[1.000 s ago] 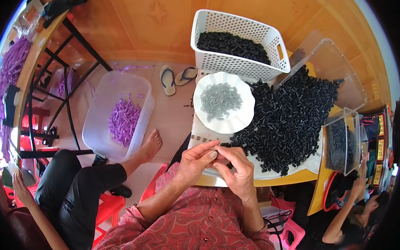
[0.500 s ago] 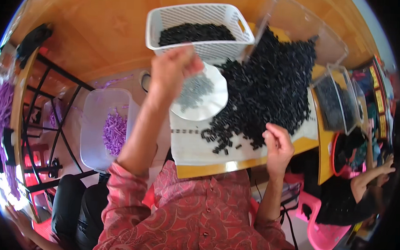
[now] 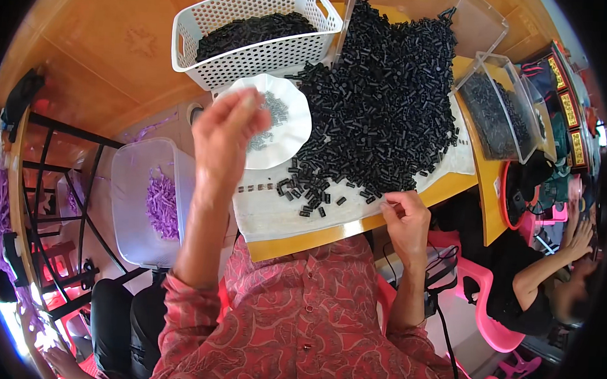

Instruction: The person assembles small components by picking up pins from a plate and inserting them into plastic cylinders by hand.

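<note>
My left hand is raised over the left part of a white scalloped plate, its thumb and fingers drawn together and slightly blurred. Many tiny greyish pieces lie on that plate. Beside it spreads a big heap of short black cylindrical pieces, with a few strays toward the front. At the table's front edge, just below the heap, my right hand pinches with thumb and forefinger. Whatever either pinch holds is too small or hidden to make out.
A white perforated basket with black pieces stands behind the plate. Clear boxes flank the table: one with dark pieces at right, one with purple strips at left. White cloth covers the yellow tabletop. Other people sit on both sides.
The whole view has shifted, moving the table contents up and left in the picture. My left hand has come down from near the basket's front to over the plate. My right hand stays near the table edge.
</note>
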Tool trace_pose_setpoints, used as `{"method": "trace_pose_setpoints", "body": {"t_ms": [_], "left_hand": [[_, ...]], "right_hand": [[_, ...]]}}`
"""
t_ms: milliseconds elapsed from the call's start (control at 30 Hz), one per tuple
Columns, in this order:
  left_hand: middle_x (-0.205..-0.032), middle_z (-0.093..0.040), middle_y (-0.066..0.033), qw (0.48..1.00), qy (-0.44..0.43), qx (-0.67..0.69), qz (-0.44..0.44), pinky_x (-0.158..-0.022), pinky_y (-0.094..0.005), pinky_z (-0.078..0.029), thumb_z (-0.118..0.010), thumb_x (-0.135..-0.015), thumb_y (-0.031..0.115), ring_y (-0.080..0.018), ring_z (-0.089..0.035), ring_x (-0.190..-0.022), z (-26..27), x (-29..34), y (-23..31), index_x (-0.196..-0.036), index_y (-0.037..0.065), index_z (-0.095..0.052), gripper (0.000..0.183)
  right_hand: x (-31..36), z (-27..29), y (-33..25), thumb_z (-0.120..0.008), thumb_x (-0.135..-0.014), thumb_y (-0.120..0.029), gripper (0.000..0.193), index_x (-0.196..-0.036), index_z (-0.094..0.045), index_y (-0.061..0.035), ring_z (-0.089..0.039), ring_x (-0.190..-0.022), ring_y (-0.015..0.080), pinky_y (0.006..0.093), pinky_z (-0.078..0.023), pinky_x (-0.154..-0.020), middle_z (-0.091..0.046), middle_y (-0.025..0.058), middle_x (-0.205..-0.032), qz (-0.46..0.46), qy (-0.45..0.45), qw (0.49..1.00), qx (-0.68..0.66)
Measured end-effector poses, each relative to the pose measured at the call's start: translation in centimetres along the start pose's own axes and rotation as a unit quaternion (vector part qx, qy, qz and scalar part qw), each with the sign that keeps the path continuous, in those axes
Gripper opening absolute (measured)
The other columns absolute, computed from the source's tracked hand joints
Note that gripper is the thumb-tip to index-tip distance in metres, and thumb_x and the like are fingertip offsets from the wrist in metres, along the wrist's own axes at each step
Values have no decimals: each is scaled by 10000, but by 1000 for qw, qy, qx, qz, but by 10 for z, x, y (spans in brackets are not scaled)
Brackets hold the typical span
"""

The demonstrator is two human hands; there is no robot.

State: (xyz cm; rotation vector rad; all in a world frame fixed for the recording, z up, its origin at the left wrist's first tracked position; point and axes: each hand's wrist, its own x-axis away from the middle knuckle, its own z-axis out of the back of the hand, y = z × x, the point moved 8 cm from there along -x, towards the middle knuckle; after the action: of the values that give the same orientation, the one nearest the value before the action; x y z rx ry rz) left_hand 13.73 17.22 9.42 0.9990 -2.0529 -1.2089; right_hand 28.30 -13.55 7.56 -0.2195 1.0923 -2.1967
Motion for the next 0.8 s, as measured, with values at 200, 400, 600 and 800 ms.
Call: {"method": "trace_pose_setpoints", "body": {"t_ms": [200,400,600,800], "left_hand": [[-942,-663,-83,982,-128,-121,69,-689,-267,-544,-610,-913,58,-116,-637,-764,-16,96,-54,-1062,-26,-642,174],[-937,-637,-91,912,-298,-271,-84,-668,-292,-523,-649,-850,15,-166,-638,-782,-57,148,-66,-1020,-1,-664,171],[-870,-546,-103,785,-313,-483,-228,-703,-359,-523,-654,-729,23,-272,-596,-827,-63,169,-80,-945,11,-641,216],[-817,-562,-84,786,-316,-470,-249,-643,-368,-522,-654,-713,20,-263,-609,-768,-58,172,-85,-857,42,-636,147]], "right_hand": [[-1,-14,3,-722,-742,-68,273,-1001,-644,-29,-634,-684,273,378,-502,-638,-610,127,-843,-45,-35,995,88],[-4,-18,0,-728,-732,-70,254,-966,-642,-27,-635,-717,306,404,-498,-659,-621,133,-855,-60,-24,991,118],[-2,-36,-16,-722,-742,-59,211,-939,-645,-50,-623,-704,334,414,-485,-622,-623,144,-843,-7,-33,996,88],[3,-50,-29,-718,-766,-58,157,-908,-652,-49,-611,-645,318,400,-475,-578,-611,139,-798,14,-43,999,22]]}}
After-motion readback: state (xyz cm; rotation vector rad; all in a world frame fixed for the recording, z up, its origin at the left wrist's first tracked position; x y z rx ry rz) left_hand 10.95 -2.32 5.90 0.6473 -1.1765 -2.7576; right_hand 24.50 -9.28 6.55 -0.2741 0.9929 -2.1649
